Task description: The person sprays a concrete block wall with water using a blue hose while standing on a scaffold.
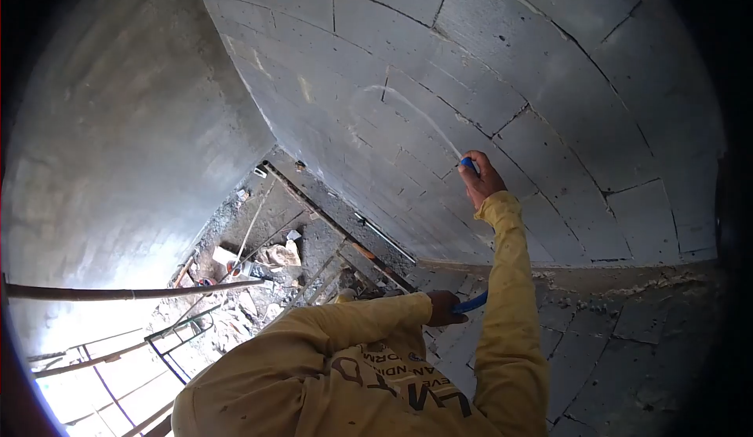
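Note:
My right hand (484, 180) is raised towards the grey block wall (549, 92), its fingers wrapped round the end of a blue hose (471, 302). From the hose tip a thin stream of water (427, 119) arcs up and left over the wall. Lower down, near my chest, my left hand (446, 309) is closed on the same hose. Part of the hose is hidden behind my right sleeve. Dark joint lines and small pits mark the wall.
A smoother grey wall (133, 115) stands at the left and meets the block wall in a corner. Far below, rubble and sacks (278, 255) lie among poles. A long pole (133, 293) crosses the left side above a green metal frame (180, 331).

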`<state>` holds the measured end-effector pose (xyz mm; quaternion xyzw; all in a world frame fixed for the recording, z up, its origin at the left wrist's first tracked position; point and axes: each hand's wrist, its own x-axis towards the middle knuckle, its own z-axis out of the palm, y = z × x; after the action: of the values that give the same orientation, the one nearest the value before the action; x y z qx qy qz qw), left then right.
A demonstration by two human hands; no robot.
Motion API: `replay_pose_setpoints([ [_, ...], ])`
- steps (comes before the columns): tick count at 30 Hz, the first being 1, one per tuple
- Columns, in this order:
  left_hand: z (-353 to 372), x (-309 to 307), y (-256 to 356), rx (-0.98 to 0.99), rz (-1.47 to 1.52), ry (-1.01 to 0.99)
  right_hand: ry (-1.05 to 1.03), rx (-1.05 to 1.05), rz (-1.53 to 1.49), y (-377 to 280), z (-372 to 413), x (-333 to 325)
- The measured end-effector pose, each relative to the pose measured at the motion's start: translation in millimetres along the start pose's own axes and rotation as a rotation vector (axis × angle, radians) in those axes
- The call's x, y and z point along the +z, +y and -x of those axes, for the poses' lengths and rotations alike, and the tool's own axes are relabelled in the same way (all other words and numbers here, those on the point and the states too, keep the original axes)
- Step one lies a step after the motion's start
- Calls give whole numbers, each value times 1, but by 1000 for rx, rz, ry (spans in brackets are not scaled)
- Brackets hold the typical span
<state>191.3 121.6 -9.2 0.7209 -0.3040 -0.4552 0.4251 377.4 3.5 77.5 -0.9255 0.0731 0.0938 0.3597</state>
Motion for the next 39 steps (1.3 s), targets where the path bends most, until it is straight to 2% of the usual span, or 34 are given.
replay_pose_setpoints([
  [3, 3, -1, 2, 3, -2, 25, 17, -74, -12, -10, 3, 7],
  [6, 2, 0, -1, 4, 18, 34, -25, -43, -105, -32, 11, 0],
  [9, 6, -6, 3, 3, 8, 41, 14, -1, 1, -37, 10, -3],
  [12, 9, -4, 7, -11, 1, 9, 107, -176, 191, 4, -3, 10],
  [15, 8, 2, 4, 3, -31, -37, -22, 43, 222, 33, 0, 8],
  [20, 16, -1, 9, 10, -54, -106, 55, 63, 128, 106, 4, -1],
  [24, 17, -4, 11, 29, -89, -120, 92, 276, -253, 103, 41, -33],
  [25, 12, 2, 4, 50, -102, -113, 98, 380, -236, 91, 54, -43],
  [31, 0, 16, -7, 156, -120, -99, 134, 667, -207, 134, 90, -57],
  [34, -1, 14, -4, 130, -138, -111, 268, 627, -352, 150, 108, -68],
  [39, -1, 12, 4, 139, -178, -134, 240, 764, -366, 176, 125, -70],
])
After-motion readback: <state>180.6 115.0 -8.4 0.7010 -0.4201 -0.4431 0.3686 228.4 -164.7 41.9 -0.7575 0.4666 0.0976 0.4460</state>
